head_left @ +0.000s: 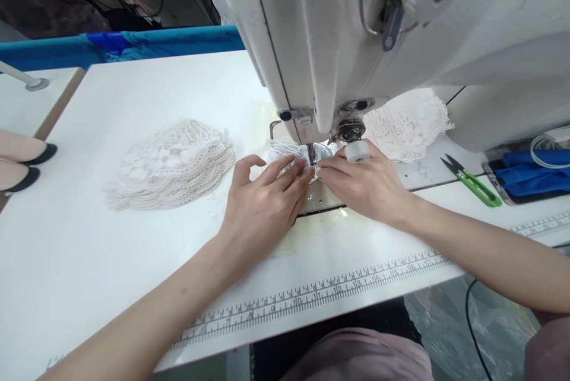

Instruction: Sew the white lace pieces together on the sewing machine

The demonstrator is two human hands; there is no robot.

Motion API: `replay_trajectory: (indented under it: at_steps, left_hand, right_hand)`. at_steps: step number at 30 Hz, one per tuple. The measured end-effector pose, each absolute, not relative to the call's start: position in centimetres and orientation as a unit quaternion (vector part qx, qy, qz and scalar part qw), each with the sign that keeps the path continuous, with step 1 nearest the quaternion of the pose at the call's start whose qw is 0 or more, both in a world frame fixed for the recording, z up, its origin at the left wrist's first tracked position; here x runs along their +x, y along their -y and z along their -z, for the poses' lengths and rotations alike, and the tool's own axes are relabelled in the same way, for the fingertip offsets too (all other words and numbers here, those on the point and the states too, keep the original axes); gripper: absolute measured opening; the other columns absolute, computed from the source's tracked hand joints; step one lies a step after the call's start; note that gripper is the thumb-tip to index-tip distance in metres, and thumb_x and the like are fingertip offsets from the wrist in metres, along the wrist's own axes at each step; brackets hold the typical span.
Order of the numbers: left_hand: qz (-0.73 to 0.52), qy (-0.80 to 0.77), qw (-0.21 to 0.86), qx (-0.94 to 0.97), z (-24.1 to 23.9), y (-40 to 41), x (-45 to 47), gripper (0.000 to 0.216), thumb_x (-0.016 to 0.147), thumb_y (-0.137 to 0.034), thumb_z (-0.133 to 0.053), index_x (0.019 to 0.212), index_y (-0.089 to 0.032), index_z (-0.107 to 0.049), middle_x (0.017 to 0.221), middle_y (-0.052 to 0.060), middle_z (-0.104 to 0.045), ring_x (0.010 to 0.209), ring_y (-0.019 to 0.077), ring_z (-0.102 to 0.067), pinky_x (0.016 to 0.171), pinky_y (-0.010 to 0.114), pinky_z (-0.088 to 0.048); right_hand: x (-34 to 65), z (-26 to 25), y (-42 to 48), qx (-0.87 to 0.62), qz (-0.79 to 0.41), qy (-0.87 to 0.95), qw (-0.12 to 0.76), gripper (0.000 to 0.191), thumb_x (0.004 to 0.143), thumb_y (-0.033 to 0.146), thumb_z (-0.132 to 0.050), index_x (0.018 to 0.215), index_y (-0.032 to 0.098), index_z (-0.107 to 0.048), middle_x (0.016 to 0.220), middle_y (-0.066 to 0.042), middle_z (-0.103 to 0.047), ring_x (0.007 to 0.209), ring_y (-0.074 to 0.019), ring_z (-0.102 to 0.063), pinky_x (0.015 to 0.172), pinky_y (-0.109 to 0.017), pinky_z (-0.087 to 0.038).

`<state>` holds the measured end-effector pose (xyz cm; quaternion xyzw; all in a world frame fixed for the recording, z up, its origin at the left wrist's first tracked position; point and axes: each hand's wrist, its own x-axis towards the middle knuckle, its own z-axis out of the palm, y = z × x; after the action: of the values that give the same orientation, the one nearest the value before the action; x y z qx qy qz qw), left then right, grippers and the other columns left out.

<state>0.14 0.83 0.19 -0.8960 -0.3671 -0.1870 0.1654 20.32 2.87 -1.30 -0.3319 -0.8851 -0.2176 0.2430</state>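
Observation:
A small white lace piece (285, 152) lies under the presser foot (312, 158) of a white sewing machine (356, 31). My left hand (262, 203) rests flat on the table with its fingers stretched onto the lace from the left. My right hand (363, 182) lies flat on the other side of the needle, its fingertips pressing the lace edge down. The fingertips of both hands nearly meet just in front of the presser foot.
A pile of white lace pieces (171, 164) lies to the left on the white table (111, 262). More lace (409, 126) lies behind the machine. Green thread snips (474, 182) and a blue cloth (534, 173) sit at right. A ruler strip (320, 295) runs along the front edge.

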Motion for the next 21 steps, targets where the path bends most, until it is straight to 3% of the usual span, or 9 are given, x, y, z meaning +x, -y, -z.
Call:
replay_trajectory:
  at_steps: [21]
  left_hand:
    - [0.195,0.333,0.147,-0.911,-0.4,0.5,0.0,0.022,0.092,-0.017,-0.054,0.112,-0.015,-0.064,0.111,0.007,-0.072,0.103,0.0217,-0.068,0.095,0.048,-0.046]
  right_hand:
    - [20.8,0.4,-2.1,-0.3,0.194,0.902,0.244,0.02,0.094,0.022,-0.053,0.087,0.018,-0.072,0.094,0.001,-0.075,0.081,-0.0142,-0.06,0.083,-0.034,-0.037]
